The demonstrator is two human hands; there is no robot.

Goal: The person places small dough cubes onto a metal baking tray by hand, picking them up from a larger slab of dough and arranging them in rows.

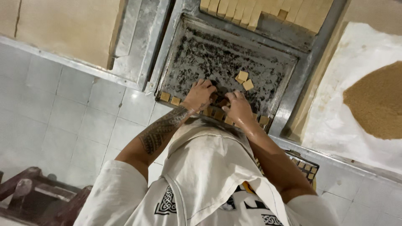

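Head view, both hands (217, 100) among tan squares (245, 80), blackened tray (217, 54)

Dim, soft indoor light; slightly blurred overall, corners stretched by wide lens.

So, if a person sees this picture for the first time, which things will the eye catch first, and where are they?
First comes the dark, speckled rectangular metal tray in the upper middle, where the left hand and right hand meet over a row of small tan square pieces along its near edge. Two loose tan squares lie just beyond the hands. At the far right, a brown granular heap sits on a white sheet.
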